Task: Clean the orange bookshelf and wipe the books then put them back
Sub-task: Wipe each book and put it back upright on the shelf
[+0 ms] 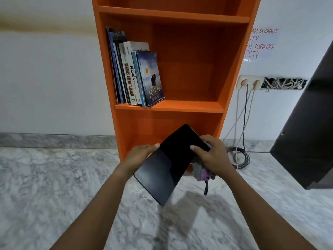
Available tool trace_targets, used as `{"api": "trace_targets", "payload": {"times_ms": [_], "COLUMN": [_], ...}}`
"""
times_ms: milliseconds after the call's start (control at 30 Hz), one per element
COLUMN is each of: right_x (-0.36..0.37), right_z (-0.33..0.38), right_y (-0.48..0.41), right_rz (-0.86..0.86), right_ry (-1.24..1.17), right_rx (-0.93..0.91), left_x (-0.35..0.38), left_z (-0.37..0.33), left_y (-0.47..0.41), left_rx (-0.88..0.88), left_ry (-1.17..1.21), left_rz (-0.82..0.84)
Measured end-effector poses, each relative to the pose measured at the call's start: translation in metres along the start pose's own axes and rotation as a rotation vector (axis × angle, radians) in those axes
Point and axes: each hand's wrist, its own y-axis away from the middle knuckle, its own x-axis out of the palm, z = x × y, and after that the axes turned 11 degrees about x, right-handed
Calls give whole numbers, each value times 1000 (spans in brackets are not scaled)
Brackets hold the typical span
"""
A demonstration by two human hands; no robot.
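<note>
Currently you hold the black book (167,165) in both hands, above the marble floor (54,177) and in front of the lowest bay of the orange bookshelf (180,17). It is tilted, with one corner pointing down.

Hand state:
- Your left hand (142,154) grips the left edge, thumb on the cover. The fingers underneath are hidden.
- Your right hand (210,154) pinches the upper right edge, thumb on the cover. The cloth (200,172) is bunched in the same hand and hangs below it.

Handling properties, judged from appearance:
- The book looks thin and flat, so expect it to be light and fairly stiff, with some flex across the cover.
- The cover reflects light. Treat it as smooth and likely to slip under a loose pinch.
- The cloth is soft and limp. It gives no support.

Recommended hold:
- Carry the weight with your left hand, gripping along the edge with fingers spread under the back cover.
- Free your right hand from the edge before wiping, so that the cloth can lie flat on the cover.
- Hold by the spine side when shelving the book beside the row of books (133,74) leaning on the middle shelf (189,106).
</note>
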Motion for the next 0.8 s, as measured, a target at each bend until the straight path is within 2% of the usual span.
{"api": "trace_targets", "payload": {"times_ms": [67,100,133,167,267,300,433,567,667,800], "right_x": [5,9,12,17,33,39,60,67,66,68], "right_z": [1,1,2,3,14,17,23,21,18,19], "right_y": [1,3,5,8,22,27,42,46,45,46], "right_rz": [-180,-261,-333,-388,-463,-442,-311,-277,-290,-201], "right_ry": [202,319,424,499,567,565,490,435,440,375], "right_rx": [-106,-165,-222,-274,-451,-507,-601,-616,-562,-495], "left_x": [-1,3,12,23,49,53,51,44,40,39], "left_z": [-4,-6,-7,-8,-10,-9,-3,-4,-5,-7], "left_y": [-4,-3,-1,2,10,11,14,16,12,10], "left_rx": [100,142,164,117,-264,-315,-286,-160,-137,-128], "left_ry": [-410,-456,-389,-230,446,622,1074,1177,1215,1211], "left_rz": [-183,-288,-322,-283,40,130,165,221,218,138]}}
